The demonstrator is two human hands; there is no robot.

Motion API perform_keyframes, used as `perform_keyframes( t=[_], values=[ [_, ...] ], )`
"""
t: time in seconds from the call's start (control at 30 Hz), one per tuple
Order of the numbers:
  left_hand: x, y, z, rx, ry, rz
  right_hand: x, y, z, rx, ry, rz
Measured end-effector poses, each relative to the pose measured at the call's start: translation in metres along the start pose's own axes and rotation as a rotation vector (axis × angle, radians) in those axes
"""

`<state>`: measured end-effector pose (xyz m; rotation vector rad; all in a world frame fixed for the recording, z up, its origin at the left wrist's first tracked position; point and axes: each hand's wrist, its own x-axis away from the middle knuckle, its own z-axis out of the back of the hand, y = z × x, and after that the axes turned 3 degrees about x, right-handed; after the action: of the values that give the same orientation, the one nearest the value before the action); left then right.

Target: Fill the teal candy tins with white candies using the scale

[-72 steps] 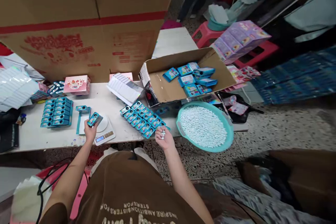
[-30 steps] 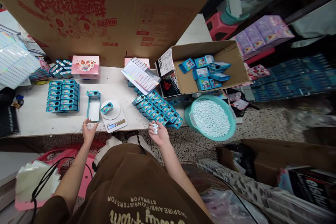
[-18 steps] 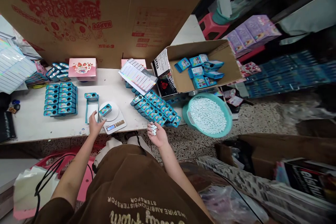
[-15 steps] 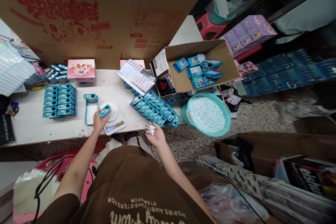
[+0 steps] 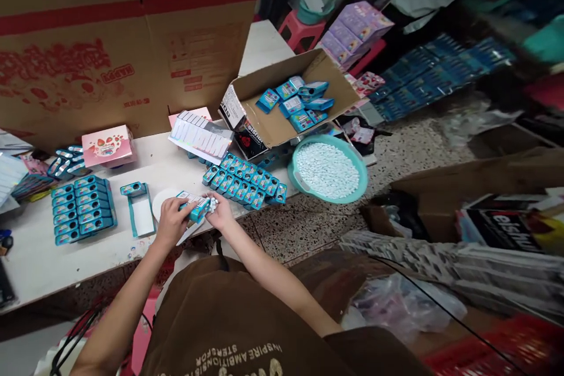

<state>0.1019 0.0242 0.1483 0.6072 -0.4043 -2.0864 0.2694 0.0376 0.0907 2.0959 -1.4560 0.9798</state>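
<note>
My left hand (image 5: 171, 221) is closed around a small teal tin (image 5: 197, 207), holding it just above the white scale (image 5: 167, 202) at the table's front edge. My right hand (image 5: 220, 214) is cupped around a few white candies (image 5: 213, 204) and is pressed against the open end of that tin. A block of several more teal tins (image 5: 244, 183) lies just right of my hands. A teal basin (image 5: 294, 180) full of white candies sits beyond the table's right end.
An open cardboard box (image 5: 286, 126) with teal packets stands behind the basin. Stacked tins (image 5: 81, 209) and an open teal tray (image 5: 140, 215) lie to the left. A pink box (image 5: 107, 145), striped sheets (image 5: 200, 137) and a big carton (image 5: 114, 41) stand behind. Clutter covers the floor at right.
My left hand took the tin off the scale. My right hand came leftwards with the candies and now meets the tin. The view has swung to the right.
</note>
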Motion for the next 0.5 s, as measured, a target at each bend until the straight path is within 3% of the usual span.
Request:
perform_keyframes(
  t=[0.2,0.37,0.5],
  values=[
    [-0.012,-0.006,0.005,-0.060,-0.063,-0.043,-0.012,0.007,-0.018,-0.077,-0.049,-0.008],
    [-0.017,-0.002,0.013,-0.024,0.003,-0.016,-0.014,0.002,-0.032,-0.139,-0.096,0.051],
    [-0.019,0.001,0.009,-0.025,-0.018,-0.009,-0.014,0.003,-0.036,-0.158,-0.107,0.037]
  ],
)
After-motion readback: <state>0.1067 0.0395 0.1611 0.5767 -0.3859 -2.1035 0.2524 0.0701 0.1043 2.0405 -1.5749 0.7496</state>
